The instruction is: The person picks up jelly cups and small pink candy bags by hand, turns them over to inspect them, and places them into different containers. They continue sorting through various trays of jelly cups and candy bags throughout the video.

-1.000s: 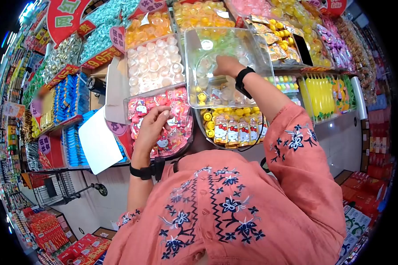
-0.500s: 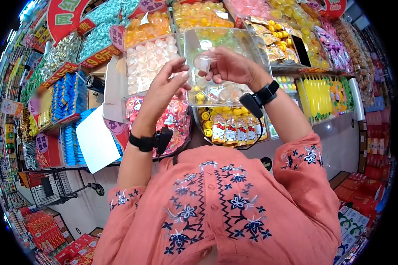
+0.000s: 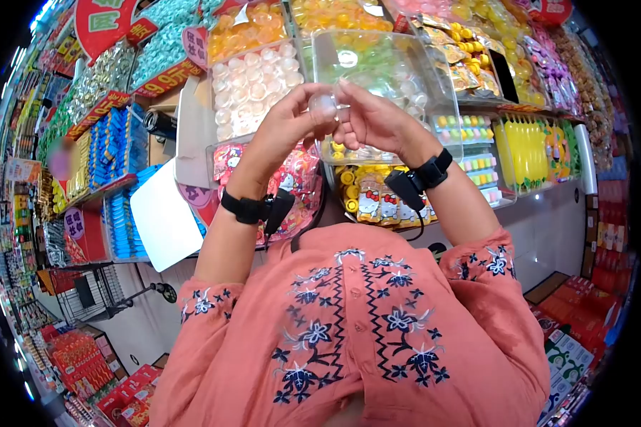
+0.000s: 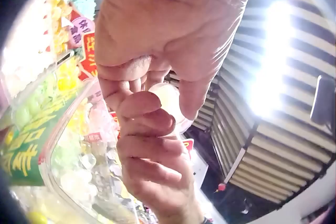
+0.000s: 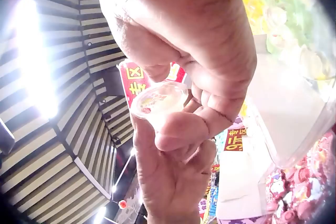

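Note:
A small clear jelly cup (image 3: 323,107) with a printed film lid is between my two hands, above the front of the display. My left hand (image 3: 281,128) grips it from the left, thumb and fingers bent round its side. From the other side my right hand (image 3: 379,122) pinches it, fingers curled below. In the right wrist view the round lid of the jelly cup (image 5: 160,100) faces the camera, tilted. Close behind the hands stands a clear plastic bin (image 3: 445,142) of green and pale jelly cups.
Pale jelly cups (image 3: 256,82) fill a bin to the left. Nearer me are pink cartoon packets (image 3: 303,181) and yellow-capped pouches (image 3: 369,203). A white sheet (image 3: 165,217) hangs over the left edge, with a shopping cart (image 3: 89,295) below. A dark phone (image 3: 503,75) lies at right.
My right hand has come out of the clear bin toward me with the jelly cup. My left hand has risen from above the pink packets and taken hold of the cup too.

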A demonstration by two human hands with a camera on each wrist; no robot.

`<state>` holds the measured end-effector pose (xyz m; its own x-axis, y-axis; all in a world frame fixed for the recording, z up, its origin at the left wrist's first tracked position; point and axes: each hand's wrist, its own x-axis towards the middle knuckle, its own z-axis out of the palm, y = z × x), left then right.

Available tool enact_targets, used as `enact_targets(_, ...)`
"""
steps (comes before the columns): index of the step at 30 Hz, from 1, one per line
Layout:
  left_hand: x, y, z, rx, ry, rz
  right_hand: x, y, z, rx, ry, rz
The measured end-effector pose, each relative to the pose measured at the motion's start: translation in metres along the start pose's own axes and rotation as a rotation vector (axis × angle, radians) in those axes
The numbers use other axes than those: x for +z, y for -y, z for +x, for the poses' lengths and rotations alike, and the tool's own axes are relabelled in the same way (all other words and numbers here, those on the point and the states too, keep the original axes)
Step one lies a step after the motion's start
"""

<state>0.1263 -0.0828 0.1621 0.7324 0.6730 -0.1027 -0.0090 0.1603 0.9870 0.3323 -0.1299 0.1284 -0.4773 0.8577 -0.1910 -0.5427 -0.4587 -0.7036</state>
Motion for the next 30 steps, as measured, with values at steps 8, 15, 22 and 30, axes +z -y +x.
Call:
enact_targets(8, -0.122, 0.03, 0.037, -0.014, -0.305, 0.093, -0.01, 0.004, -0.009, -0.087, -0.153, -0.09)
enact_targets(15, -0.179, 0.099, 0.06, -0.281, -0.272, 0.875, -0.002, 0.002, -0.016, -0.088, -0.232, -0.114)
enact_targets(22, -0.181, 0.137, 0.07, -0.261, -0.067, 1.402, -0.008, -0.002, -0.022, -0.11, -0.246, -0.104)
enact_targets(30, -0.18, 0.154, 0.076, -0.292, -0.044, 1.439, -0.008, -0.003, -0.028, -0.133, -0.231, -0.098)
